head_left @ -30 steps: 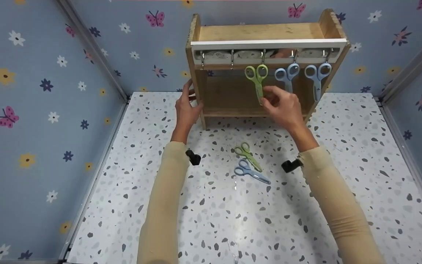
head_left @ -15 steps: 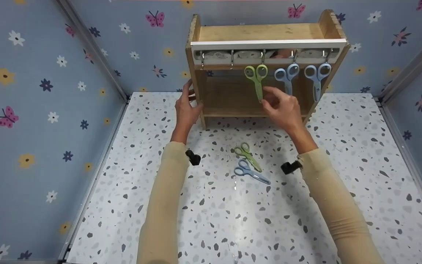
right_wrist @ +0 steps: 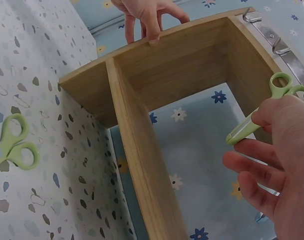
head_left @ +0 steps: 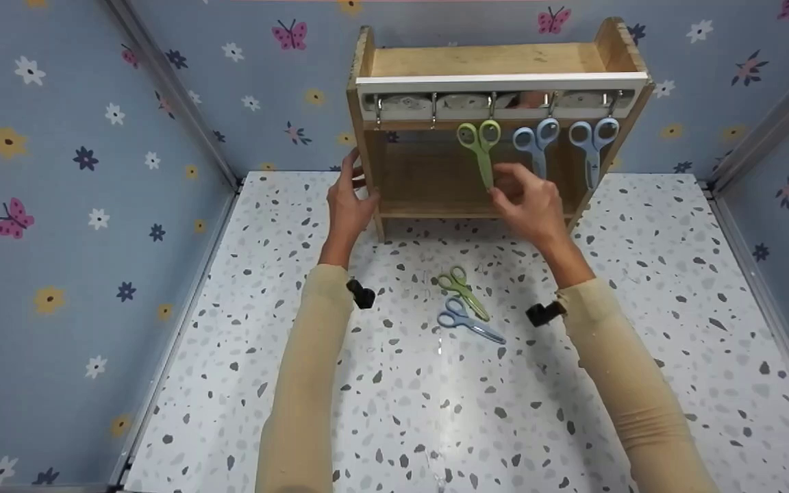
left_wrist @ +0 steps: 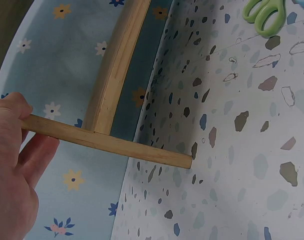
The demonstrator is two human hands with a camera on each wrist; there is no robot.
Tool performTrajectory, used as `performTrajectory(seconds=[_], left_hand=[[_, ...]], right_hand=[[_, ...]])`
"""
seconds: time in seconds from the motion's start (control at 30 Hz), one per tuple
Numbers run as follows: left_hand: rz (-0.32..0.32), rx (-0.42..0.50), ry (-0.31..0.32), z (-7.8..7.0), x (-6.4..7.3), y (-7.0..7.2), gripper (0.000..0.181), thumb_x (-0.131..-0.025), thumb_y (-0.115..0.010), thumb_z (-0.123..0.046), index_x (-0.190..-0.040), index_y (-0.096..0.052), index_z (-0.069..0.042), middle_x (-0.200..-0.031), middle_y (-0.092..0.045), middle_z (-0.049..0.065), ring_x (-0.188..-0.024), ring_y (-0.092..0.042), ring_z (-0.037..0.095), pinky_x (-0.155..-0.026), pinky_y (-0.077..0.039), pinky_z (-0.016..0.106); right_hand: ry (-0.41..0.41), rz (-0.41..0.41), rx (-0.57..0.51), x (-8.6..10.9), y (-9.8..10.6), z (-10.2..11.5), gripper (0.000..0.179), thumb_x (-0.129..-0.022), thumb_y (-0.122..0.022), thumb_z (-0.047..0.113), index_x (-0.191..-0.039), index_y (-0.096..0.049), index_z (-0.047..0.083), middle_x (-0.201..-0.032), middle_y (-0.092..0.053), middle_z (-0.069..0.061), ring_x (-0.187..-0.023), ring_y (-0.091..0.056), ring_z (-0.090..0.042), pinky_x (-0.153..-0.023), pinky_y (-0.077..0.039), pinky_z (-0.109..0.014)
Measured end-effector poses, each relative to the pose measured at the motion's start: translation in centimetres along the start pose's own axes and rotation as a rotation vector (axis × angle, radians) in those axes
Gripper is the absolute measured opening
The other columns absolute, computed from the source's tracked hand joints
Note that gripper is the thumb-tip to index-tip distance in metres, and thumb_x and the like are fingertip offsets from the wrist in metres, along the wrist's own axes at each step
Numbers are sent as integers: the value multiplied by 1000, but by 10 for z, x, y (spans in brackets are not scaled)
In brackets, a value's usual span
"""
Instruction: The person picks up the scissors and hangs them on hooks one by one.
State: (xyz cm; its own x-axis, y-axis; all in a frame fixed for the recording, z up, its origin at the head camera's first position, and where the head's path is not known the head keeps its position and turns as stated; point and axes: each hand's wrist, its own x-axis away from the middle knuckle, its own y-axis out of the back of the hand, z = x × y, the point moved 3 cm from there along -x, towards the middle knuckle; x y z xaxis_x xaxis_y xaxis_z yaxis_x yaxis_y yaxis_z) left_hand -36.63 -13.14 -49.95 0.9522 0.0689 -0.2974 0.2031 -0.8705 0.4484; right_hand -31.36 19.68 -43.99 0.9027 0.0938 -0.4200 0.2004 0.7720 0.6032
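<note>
A wooden shelf [head_left: 483, 60] stands against the back wall, with a hook rail [head_left: 401, 103] across its upper front. My left hand [head_left: 349, 203] grips the shelf's left side panel, thumb in front and fingers on the outer side. From the middle hook hangs a pair of green scissors [head_left: 482, 152], blades down. My right hand [head_left: 530, 202] pinches the lower blade part of these scissors between thumb and index finger. To their right hang two pairs of scissors, the blue scissors [head_left: 538, 140] beside my hand and the outer blue scissors [head_left: 593, 147].
On the speckled tabletop [head_left: 394, 411], before the shelf, lie another pair of green scissors [head_left: 461, 287] and a third pair of blue scissors [head_left: 466, 320], close together. Two hooks on the rail's left bear nothing. Flowered walls [head_left: 79, 260] enclose the back and sides.
The hanging green scissors have turned slightly and their tip sits a little higher than a second ago. The right hand has barely moved; the left hand stays on the shelf.
</note>
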Motion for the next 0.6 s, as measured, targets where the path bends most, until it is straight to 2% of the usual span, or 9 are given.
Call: performTrajectory(seconds=[0.6], left_hand=[[3, 6, 19, 1, 0, 0, 80, -105, -75, -5, -175, -37, -16, -159, -65, 23, -140, -70, 41, -122, -57, 57]], right_hand=[[-26, 21, 20, 11, -7, -14, 39, -104, -76, 15, -141, -73, 3, -118, -85, -22, -96, -82, -40, -88, -64, -53]])
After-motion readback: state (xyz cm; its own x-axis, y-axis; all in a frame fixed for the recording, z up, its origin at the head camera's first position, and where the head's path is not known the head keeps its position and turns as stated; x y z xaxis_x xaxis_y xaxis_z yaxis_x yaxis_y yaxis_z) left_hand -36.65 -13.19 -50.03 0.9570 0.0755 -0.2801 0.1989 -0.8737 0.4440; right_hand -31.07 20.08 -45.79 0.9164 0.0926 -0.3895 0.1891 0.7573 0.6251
